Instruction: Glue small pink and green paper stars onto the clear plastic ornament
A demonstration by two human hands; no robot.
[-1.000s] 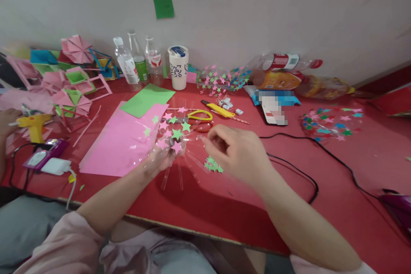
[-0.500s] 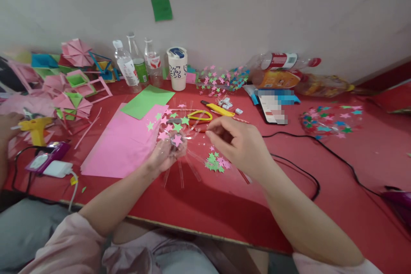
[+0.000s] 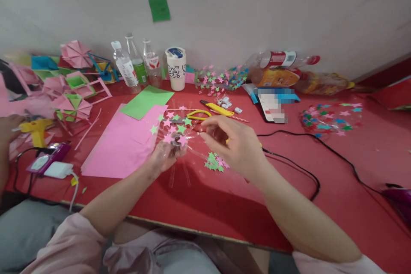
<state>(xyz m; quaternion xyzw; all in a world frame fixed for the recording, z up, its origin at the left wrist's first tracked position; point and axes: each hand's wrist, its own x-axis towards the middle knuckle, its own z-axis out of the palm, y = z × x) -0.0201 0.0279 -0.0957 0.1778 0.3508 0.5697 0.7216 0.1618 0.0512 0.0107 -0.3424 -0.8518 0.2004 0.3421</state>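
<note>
My left hand [image 3: 163,157] is closed around the base of a clear plastic piece cut into thin strips, with pink and green paper stars [image 3: 175,127] stuck on the strip ends. My right hand [image 3: 233,143] hovers just right of it, fingers curled in a pinch near one clear strip; what they pinch is too small to make out. A small heap of loose green and pink stars [image 3: 214,162] lies on the red table [image 3: 199,199] under my right hand.
Pink paper sheets [image 3: 120,143] and a green sheet [image 3: 146,100] lie to the left. Yellow scissors [image 3: 199,115], a yellow cutter [image 3: 218,109], bottles [image 3: 126,66], a cup [image 3: 176,67] and a black cable [image 3: 302,171] surround them. Another person's hand [image 3: 8,126] holds a yellow glue gun [image 3: 35,128] at far left.
My right hand has shifted slightly left and up toward the starred strips. My left hand has turned the plastic piece a little.
</note>
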